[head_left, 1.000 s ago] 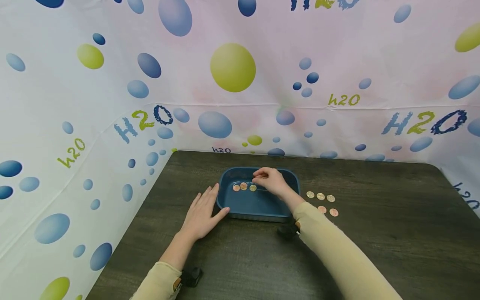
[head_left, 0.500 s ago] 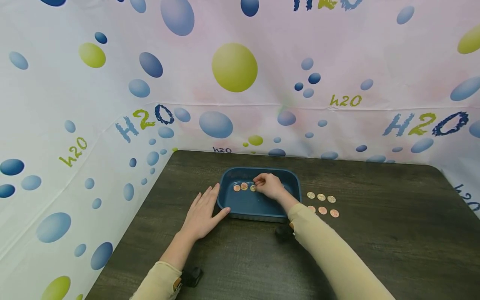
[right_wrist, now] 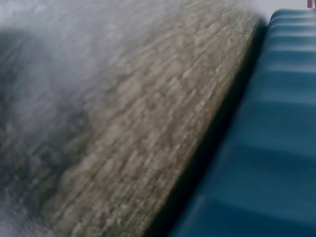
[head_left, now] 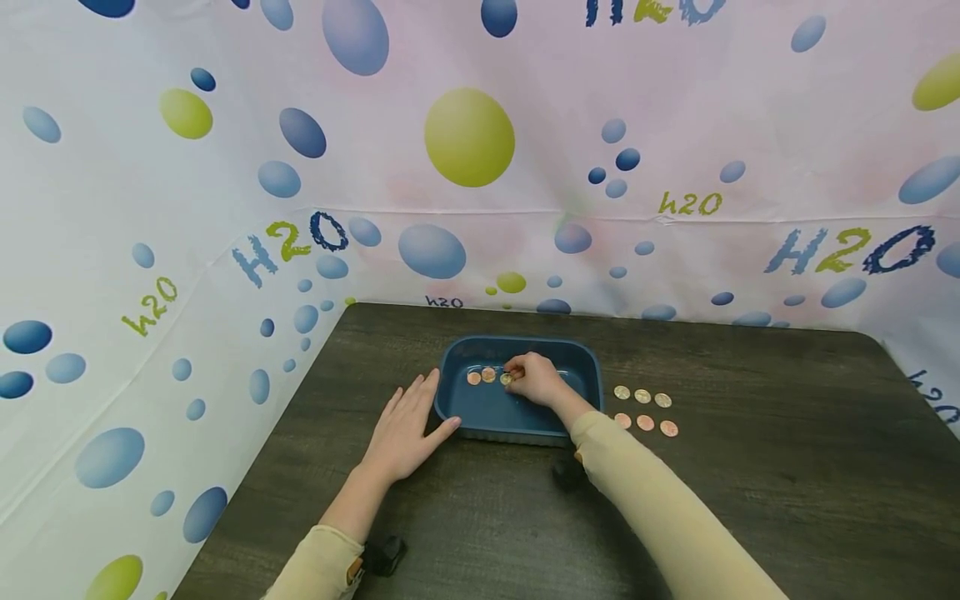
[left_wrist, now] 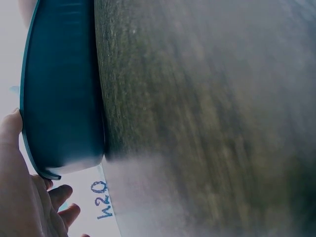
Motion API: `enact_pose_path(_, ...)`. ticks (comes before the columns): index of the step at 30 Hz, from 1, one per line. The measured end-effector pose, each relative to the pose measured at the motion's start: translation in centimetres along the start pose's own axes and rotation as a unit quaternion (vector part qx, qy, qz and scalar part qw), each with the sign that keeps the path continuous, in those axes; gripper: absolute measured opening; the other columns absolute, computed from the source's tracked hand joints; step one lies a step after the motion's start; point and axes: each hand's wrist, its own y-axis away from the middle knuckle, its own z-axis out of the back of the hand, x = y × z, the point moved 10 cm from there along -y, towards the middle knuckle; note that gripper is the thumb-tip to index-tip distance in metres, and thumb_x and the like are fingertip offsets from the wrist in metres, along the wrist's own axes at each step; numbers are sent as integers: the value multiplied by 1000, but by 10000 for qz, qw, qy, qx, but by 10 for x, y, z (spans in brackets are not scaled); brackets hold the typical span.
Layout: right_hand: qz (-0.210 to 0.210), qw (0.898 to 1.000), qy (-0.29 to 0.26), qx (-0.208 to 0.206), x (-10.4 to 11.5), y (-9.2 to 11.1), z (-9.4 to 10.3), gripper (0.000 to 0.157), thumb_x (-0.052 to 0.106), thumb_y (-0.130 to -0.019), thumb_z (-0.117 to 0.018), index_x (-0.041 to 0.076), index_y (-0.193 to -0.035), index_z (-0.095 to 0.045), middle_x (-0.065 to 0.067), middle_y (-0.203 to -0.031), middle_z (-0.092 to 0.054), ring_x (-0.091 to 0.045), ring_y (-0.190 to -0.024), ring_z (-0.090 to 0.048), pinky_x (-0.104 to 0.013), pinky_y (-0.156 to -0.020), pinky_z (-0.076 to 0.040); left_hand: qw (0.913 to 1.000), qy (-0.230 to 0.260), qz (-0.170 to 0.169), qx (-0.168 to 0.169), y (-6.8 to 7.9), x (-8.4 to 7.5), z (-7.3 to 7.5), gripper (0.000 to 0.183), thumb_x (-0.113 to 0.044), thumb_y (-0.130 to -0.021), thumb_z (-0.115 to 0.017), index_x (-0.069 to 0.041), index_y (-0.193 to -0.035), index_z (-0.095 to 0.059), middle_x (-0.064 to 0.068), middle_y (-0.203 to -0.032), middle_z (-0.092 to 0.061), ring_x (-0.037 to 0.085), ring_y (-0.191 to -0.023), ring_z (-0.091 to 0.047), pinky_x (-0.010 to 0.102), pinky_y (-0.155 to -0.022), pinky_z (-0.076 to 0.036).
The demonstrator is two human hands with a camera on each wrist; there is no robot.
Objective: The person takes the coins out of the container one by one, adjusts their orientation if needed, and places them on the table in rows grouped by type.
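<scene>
A dark blue tray [head_left: 517,429] sits on the table, with coins lying in a row inside it. Two copper coins, one on the left [head_left: 473,378] and one in the middle [head_left: 488,375], lie flat there. My right hand [head_left: 538,379] reaches into the tray, thumb and fingers pinching a gold-coloured coin [head_left: 506,378] at the row's right end. Against the tray's left side, my left hand [head_left: 403,429] rests with straight fingers; the left wrist view shows the thumb [left_wrist: 11,129] at the tray's rim. The right wrist view shows mostly the tray's ribbed outer wall [right_wrist: 276,128].
Right of the tray, on the dark wooden table [head_left: 787,450], lie a row of gold-coloured coins [head_left: 642,396] and a row of copper coins [head_left: 646,422]. A white curtain with coloured bubbles [head_left: 469,137] hangs behind and to the left.
My right hand has come down and slightly left within the tray, its fingertips now at the gold-coloured coin. The left hand stays in place at the tray's side.
</scene>
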Motion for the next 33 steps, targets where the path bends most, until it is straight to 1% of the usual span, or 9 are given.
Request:
enact_pose_path(3,57,9999,149,-13,1,1,-1,22,5,-82,-74,-2,-103,-70,-4,-86,-58,-17,-79,-54,-32,-72,-49,10000,3,10,19,0,0,-1,88,-72,-90,-32,-17,-155,-11,0,-157,-19,17,-144,-14,50,-114,-12)
enact_pose_path(4,-95,9998,190,63,0,1,-2,22,6,-83,-74,-1,-103,-70,-5,-87,-58,-19,-81,-55,-34,-74,-49,10000,-4,16,27,0,0,-1,88,-72,-90,-32,-17,-155,-11,0,-157,-19,17,-144,-14,50,-114,-12)
enact_pose_path(8,-63,9996,243,120,2,3,-4,15,6,-83,-74,2,-97,-69,-4,-85,-57,-17,-78,-53,-33,-73,-48,10000,-7,26,47,1,1,-2,88,-73,-90,-32,-18,-155,-10,-1,-157,-19,17,-144,-14,50,-115,-12)
enact_pose_path(11,43,9991,333,269,4,4,-6,12,5,-85,-72,2,-94,-65,-5,-84,-54,-18,-78,-50,-33,-72,-46,10000,1,19,26,1,0,-2,88,-72,-90,-32,-18,-155,-10,0,-157,-19,17,-144,-15,50,-115,-12)
enact_pose_path(15,250,9973,537,443,9,5,-8,11,5,-86,-69,1,-92,-61,-6,-83,-51,-19,-77,-45,-34,-70,-43,10000,7,18,1,1,0,0,88,-72,-90,-33,-18,-155,-11,0,-157,-20,18,-144,-15,50,-114,-13)
enact_pose_path(17,282,9966,585,500,10,5,-9,11,5,-87,-69,1,-92,-60,-6,-82,-50,-19,-78,-44,-33,-69,-42,10000,2,18,-1,1,0,0,88,-72,-90,-33,-17,-155,-12,0,-157,-20,18,-144,-16,50,-114,-13)
enact_pose_path(22,327,9964,613,495,10,5,-8,13,6,-86,-69,0,-95,-61,-6,-83,-52,-18,-78,-45,-32,-70,-43,10000,-15,8,-2,1,-1,0,89,-72,-90,-32,-15,-155,-13,0,-157,-21,19,-144,-16,51,-114,-14)
enact_pose_path(28,283,9971,574,418,10,4,-6,11,6,-85,-70,1,-92,-63,-5,-83,-57,-17,-75,-51,-33,-71,-47,10000,2,32,-2,1,-2,1,88,-72,-90,-34,-17,-155,-11,1,-157,-20,19,-144,-16,50,-114,-13)
enact_pose_path(33,180,9972,531,498,8,3,-8,11,6,-86,-70,1,-92,-62,-5,-83,-55,-18,-76,-49,-33,-70,-46,10000,16,32,-14,2,-2,1,87,-71,-91,-35,-16,-155,-12,1,-157,-21,20,-144,-17,51,-114,-13)
